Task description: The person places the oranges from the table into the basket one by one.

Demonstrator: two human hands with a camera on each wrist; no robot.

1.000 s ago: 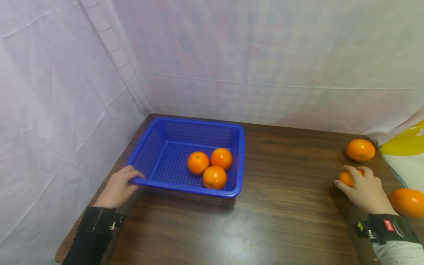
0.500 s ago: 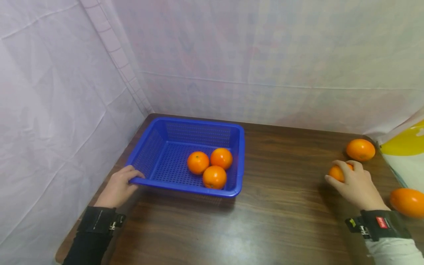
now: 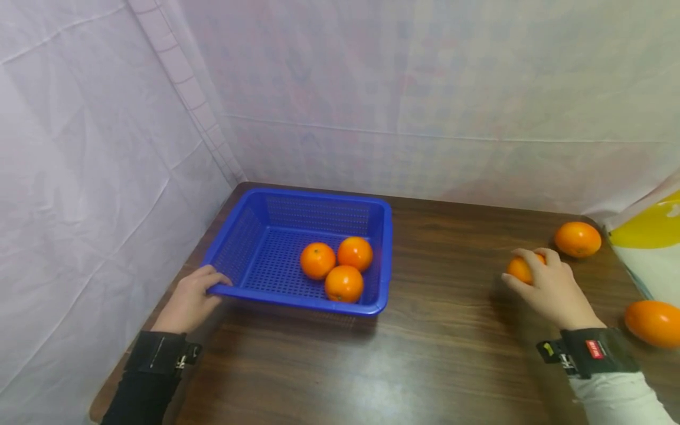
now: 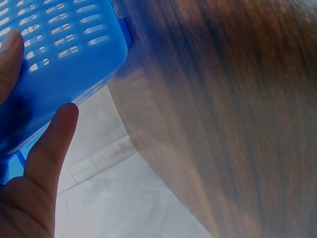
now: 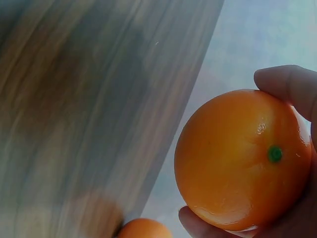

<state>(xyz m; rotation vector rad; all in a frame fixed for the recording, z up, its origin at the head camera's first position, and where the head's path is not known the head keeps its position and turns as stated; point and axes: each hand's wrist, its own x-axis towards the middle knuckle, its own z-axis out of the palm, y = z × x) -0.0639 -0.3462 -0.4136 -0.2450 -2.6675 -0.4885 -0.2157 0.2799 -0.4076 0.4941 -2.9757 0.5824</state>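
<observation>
My left hand [image 3: 190, 300] grips the near-left corner of a blue plastic basket [image 3: 297, 302]; in the left wrist view its thumb and a finger lie along the perforated wall. Three oranges [image 3: 317, 261] sit together in the basket's right part. On the right side, my right hand [image 3: 552, 290] holds another orange [image 5: 237, 158], fingers and thumb around it, its green stem end facing the right wrist camera. A shadow falls on the table below this hand, and the orange appears lifted off the wood.
Two more oranges lie on the brown wooden table [image 3: 441, 354]: one orange [image 3: 578, 239] near the back right corner, another orange [image 3: 654, 323] at the right edge. Pale cloth [image 3: 425, 106] hangs behind and to the left. A yellow patch [image 3: 650, 224] shows at far right.
My right hand has moved left and slightly toward the back with the orange in it. The left hand, basket and the other oranges have stayed in place.
</observation>
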